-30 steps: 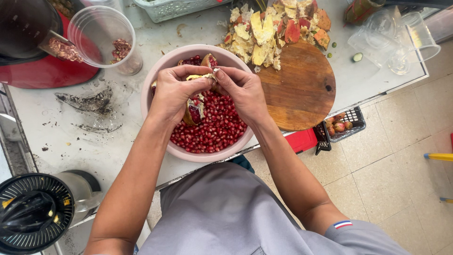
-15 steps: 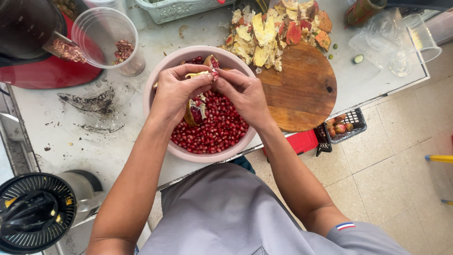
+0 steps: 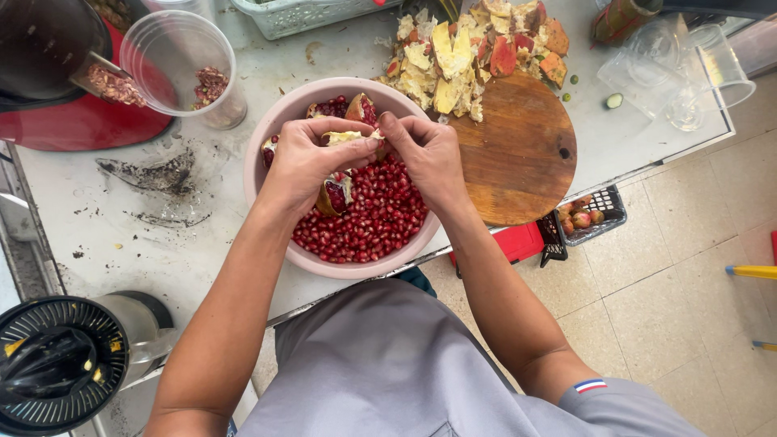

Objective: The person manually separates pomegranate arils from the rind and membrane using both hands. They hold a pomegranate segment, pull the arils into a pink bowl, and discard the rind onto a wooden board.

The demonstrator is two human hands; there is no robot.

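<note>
Head view. Both hands meet over the pink bowl [image 3: 267, 129] at the middle of the surface [image 3: 162, 243]. The left hand [image 3: 303, 158] is clamped around a broken pomegranate piece [image 3: 336, 193], its pale rind showing at the fingertips; the right hand [image 3: 429, 154] has its fingers drawn together on the same piece from 3 o'clock, pinching at the rind. The step in hand appears to be loosening seeds from the piece so they drop into the bowl; the next move likely calls for a firm hold by the left hand while the right thumb works the seeds free without crushing them.

Containers: the bowl holds a deep layer of red seeds [image 3: 372, 222], with further fruit pieces [image 3: 348, 107] at its 12 o'clock edge. A clear plastic cup [image 3: 182, 61] at 10 o'clock of the bowl holds a little dark red pulp. The round wooden board [image 3: 518, 162] at 3 o'clock carries a heap of discarded rind [image 3: 469, 57] on its far side. Empty clear cups [image 3: 688, 73] lie at 2 o'clock. A small black crate [image 3: 591, 214] beneath the surface edge holds small fruit
</note>
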